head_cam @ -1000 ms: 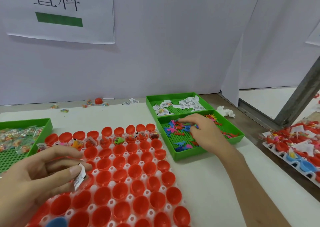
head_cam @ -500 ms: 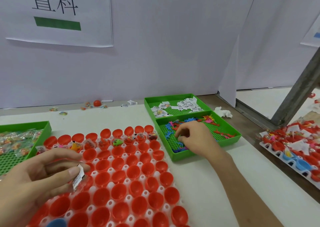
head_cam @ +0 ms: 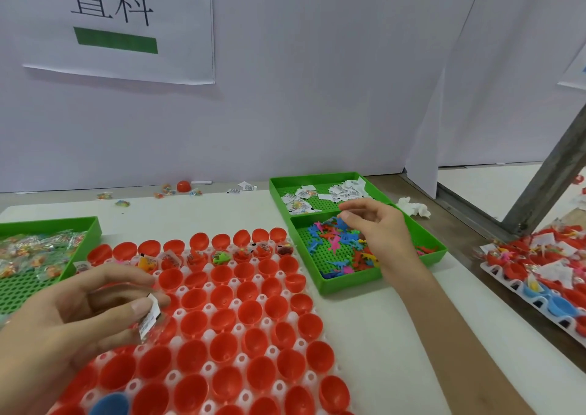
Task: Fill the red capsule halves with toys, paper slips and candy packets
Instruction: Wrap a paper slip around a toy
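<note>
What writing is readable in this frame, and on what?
"置料": white paper sheet on the wall, above a green bar.
White paper slips in the rear green plastic tray: print too small to read.
Small white printed packet pinched by the left hand: blurred, unreadable.

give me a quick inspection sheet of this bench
surface: white table carrying the holder and three green trays.
job's things: red capsule halves in a white holder; only the second row from the back holds contents. Green trays of toys, paper slips and candy packets.
clutter: loose packets and one red half by the wall; crumpled tissue; one blue half at the near edge.
grippers: left hand pinches a small white-labelled packet over the holder; right hand is over the toy tray, fingers curled, grip unclear.
cables: nothing seen.
surroundings: white wall with paper sign; another tray of filled capsules at right.
</note>
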{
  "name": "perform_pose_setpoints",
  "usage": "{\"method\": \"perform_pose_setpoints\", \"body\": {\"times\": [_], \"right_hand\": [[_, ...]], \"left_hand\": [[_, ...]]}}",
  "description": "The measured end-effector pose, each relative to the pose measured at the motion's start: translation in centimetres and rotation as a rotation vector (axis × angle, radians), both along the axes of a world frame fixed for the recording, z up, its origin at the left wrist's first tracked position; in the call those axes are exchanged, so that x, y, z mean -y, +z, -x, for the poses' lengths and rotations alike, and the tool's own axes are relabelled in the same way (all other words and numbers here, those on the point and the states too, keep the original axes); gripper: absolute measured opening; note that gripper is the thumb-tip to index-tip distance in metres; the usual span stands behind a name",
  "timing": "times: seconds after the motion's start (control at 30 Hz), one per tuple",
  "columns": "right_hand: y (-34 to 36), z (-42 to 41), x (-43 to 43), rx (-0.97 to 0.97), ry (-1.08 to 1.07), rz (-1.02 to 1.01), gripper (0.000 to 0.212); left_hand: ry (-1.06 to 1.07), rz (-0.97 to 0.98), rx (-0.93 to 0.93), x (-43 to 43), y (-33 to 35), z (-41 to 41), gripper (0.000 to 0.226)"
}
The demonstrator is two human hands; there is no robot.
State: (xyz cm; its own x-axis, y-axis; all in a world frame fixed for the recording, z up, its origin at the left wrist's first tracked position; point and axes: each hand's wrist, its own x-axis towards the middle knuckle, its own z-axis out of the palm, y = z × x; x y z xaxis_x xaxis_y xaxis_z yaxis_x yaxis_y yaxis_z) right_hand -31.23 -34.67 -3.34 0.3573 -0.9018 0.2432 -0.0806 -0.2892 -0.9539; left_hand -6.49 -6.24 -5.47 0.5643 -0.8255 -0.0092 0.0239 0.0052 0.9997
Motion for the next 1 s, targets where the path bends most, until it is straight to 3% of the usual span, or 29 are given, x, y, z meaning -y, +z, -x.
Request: {"method": "perform_pose_setpoints", "body": {"times": [0.13,0.27,0.33,0.4,0.53,0.6,0.77,1.0], "right_hand": [[0.2,0.3,0.0,0.117,-0.013,-0.168,0.016],[0.8,-0.1,-0.7,0.241,0.072,-0.292,0.015],[1.3,-0.7,-1.8,0.295,0.161,-0.336,0.014],[1.7,-1.5,-3.5,0.326,0.275,-0.365,0.011],[2.1,-3.6,-7.8,0.331,0.509,-0.397,0.015],[2.0,-4.5,-10.1,0.303,0.610,-0.370,0.017],[1.0,-6.3,-15.0,0.239,0.758,-0.200,0.015],[-0.1,-6.8,-16.1,0.053,0.656,-0.045,0.028]], "left_hand": [[-0.006,-0.009,-0.007,-0.3,0.4,0.1,0.034],[-0.031,-0.067,0.014,-0.6,0.9,0.6,0.078],[-0.030,-0.065,0.013,-0.6,1.1,1.1,0.084],[-0.019,-0.058,0.063,-0.7,1.5,1.8,0.076],[-0.014,-0.014,0.068,-0.9,2.6,3.4,0.028],[0.006,-0.023,0.122,-0.8,3.0,4.1,0.017],[0.027,-0.064,0.202,-0.9,3.4,4.8,0.019],[0.001,-0.050,0.198,-0.9,3.4,5.2,0.014]]}}
